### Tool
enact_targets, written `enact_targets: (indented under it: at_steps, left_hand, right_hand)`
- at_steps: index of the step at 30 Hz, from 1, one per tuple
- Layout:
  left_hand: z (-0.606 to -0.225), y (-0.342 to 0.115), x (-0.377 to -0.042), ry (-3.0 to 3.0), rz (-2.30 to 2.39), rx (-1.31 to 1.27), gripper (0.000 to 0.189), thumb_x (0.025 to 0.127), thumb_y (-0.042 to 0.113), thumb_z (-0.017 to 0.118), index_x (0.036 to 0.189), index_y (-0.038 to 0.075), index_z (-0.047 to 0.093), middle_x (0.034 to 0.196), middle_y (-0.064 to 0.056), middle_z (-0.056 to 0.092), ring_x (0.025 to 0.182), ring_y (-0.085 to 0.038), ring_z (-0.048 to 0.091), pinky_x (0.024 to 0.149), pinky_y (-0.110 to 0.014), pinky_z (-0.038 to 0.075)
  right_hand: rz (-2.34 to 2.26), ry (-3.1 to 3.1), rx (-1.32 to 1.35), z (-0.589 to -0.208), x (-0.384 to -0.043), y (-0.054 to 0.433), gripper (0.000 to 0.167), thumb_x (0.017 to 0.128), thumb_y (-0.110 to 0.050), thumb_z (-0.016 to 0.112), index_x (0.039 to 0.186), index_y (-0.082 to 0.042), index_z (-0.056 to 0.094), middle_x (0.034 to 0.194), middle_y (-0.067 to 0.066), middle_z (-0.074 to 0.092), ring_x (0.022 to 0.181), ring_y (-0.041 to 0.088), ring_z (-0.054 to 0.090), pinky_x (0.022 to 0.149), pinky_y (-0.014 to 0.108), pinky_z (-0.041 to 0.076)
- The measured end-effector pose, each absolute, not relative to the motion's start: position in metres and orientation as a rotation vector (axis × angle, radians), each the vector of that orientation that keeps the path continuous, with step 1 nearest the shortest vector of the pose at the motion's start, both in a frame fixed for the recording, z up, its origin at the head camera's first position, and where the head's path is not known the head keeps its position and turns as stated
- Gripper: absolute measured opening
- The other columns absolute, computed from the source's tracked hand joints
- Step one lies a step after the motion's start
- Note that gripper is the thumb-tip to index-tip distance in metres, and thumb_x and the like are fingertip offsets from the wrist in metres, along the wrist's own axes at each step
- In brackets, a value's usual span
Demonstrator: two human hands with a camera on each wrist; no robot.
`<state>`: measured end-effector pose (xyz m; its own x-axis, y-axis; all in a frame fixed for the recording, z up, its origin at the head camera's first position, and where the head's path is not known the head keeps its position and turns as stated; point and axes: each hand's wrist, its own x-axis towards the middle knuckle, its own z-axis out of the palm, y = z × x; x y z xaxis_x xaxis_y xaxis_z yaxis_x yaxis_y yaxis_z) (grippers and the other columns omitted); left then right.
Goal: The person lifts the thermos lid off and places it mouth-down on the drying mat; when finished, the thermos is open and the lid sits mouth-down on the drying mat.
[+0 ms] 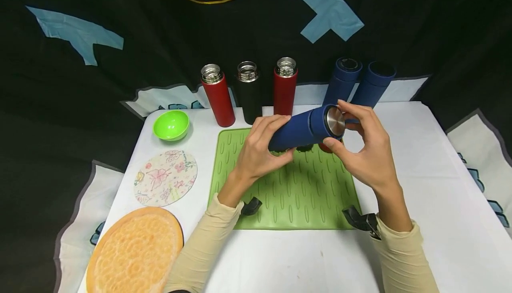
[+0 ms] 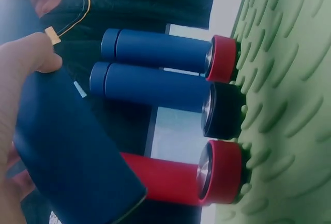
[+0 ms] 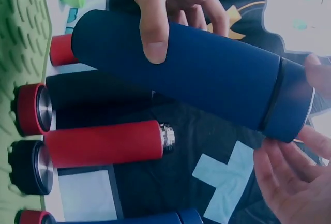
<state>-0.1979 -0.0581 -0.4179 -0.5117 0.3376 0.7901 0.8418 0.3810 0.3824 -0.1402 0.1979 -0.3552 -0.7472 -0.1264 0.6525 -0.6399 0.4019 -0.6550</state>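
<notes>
My left hand (image 1: 262, 146) grips the body of a blue thermos (image 1: 290, 132), which tilts above the green mat. At its lid end, my right hand (image 1: 366, 144) holds the blue lid (image 3: 290, 101) between thumb and fingers. A dark seam separates lid and body, and the lid's silver top faces right. Below, a red lid (image 3: 34, 109), a black lid (image 3: 30, 167) and another red lid (image 2: 226, 171) stand on the mat (image 1: 280, 199). In the head view the thermos and hands partly hide these lids.
Along the back stand a red thermos (image 1: 218, 102), a black one (image 1: 250, 95) and another red one (image 1: 285, 90), all lidless. Two lidded blue thermoses (image 1: 342, 82) lean rightward. At left are a green bowl (image 1: 171, 125), a patterned disc (image 1: 166, 178) and a bread-like round mat (image 1: 134, 253).
</notes>
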Motion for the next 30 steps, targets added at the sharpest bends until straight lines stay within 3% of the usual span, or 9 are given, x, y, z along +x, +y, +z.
enact_targets:
  at_steps: [2, 5, 8, 16, 19, 23, 27, 30]
  left_hand:
    - [-0.416, -0.062, -0.197, -2.058, -1.032, -1.015, 0.071, 0.078, 0.017, 0.09, 0.142, 0.005, 0.064, 0.136, -0.016, 0.067, 0.121, -0.032, 0.062, 0.105, -0.04, 0.054]
    - [-0.413, -0.068, -0.196, -2.114, -0.982, -1.025, 0.072, 0.077, 0.023, 0.09, 0.143, 0.008, 0.065, 0.135, -0.015, 0.068, 0.119, -0.03, 0.062, 0.1, -0.041, 0.057]
    - [-0.409, -0.074, -0.195, -2.167, -0.955, -1.047, 0.072, 0.076, 0.028, 0.09, 0.142, 0.01, 0.067, 0.133, -0.014, 0.07, 0.117, -0.028, 0.063, 0.094, -0.042, 0.059]
    - [-0.4, -0.083, -0.196, -2.247, -1.004, -1.132, 0.071, 0.076, 0.034, 0.091, 0.141, 0.013, 0.068, 0.132, -0.008, 0.073, 0.115, -0.025, 0.066, 0.093, -0.041, 0.058]
    - [-0.398, -0.088, -0.197, -2.269, -1.063, -1.185, 0.072, 0.077, 0.033, 0.091, 0.142, 0.014, 0.068, 0.134, -0.005, 0.073, 0.117, -0.023, 0.066, 0.095, -0.041, 0.057]
    - [-0.397, -0.091, -0.198, -2.302, -1.158, -1.252, 0.074, 0.075, 0.029, 0.092, 0.144, 0.015, 0.067, 0.135, -0.003, 0.072, 0.118, -0.019, 0.066, 0.098, -0.041, 0.057]
    - [-0.396, -0.092, -0.198, -2.3, -1.128, -1.234, 0.074, 0.076, 0.029, 0.091, 0.144, 0.014, 0.067, 0.135, -0.005, 0.071, 0.118, -0.021, 0.064, 0.098, -0.042, 0.057]
    - [-0.393, -0.091, -0.195, -2.27, -1.004, -1.171, 0.071, 0.077, 0.032, 0.089, 0.143, 0.014, 0.069, 0.133, -0.008, 0.071, 0.117, -0.024, 0.063, 0.095, -0.042, 0.058]
  right_hand:
    - [1.292, -2.181, 0.633, -0.356, -0.141, 0.196, 0.067, 0.092, -0.021, 0.087, 0.151, -0.003, 0.06, 0.141, 0.02, 0.061, 0.126, 0.017, 0.06, 0.106, 0.023, 0.05]
    - [1.293, -2.189, 0.619, -0.358, -0.142, 0.194, 0.066, 0.091, -0.026, 0.088, 0.148, -0.004, 0.063, 0.138, 0.021, 0.062, 0.125, 0.018, 0.059, 0.106, 0.023, 0.05]
    - [1.304, -2.184, 0.622, -0.359, -0.142, 0.194, 0.066, 0.085, -0.009, 0.089, 0.146, -0.004, 0.065, 0.137, 0.02, 0.062, 0.124, 0.018, 0.06, 0.106, 0.024, 0.05]
    - [1.417, -2.102, 0.756, -0.358, -0.144, 0.193, 0.065, 0.079, 0.007, 0.086, 0.141, 0.003, 0.067, 0.134, 0.018, 0.063, 0.121, 0.02, 0.061, 0.109, 0.027, 0.051]
    - [1.467, -2.06, 0.851, -0.358, -0.145, 0.192, 0.059, 0.087, -0.01, 0.089, 0.14, 0.006, 0.067, 0.135, 0.019, 0.062, 0.123, 0.024, 0.061, 0.11, 0.029, 0.051]
    - [1.502, -2.032, 0.991, -0.358, -0.145, 0.193, 0.066, 0.095, -0.035, 0.083, 0.139, 0.011, 0.065, 0.141, 0.023, 0.061, 0.132, 0.031, 0.059, 0.114, 0.032, 0.049]
    - [1.415, -2.071, 0.964, -0.357, -0.144, 0.196, 0.072, 0.097, -0.044, 0.079, 0.143, 0.009, 0.062, 0.146, 0.025, 0.059, 0.133, 0.029, 0.059, 0.115, 0.032, 0.048]
    - [1.382, -2.115, 0.787, -0.356, -0.142, 0.196, 0.071, 0.096, -0.045, 0.081, 0.145, 0.004, 0.063, 0.141, 0.02, 0.063, 0.125, 0.021, 0.062, 0.108, 0.026, 0.052]
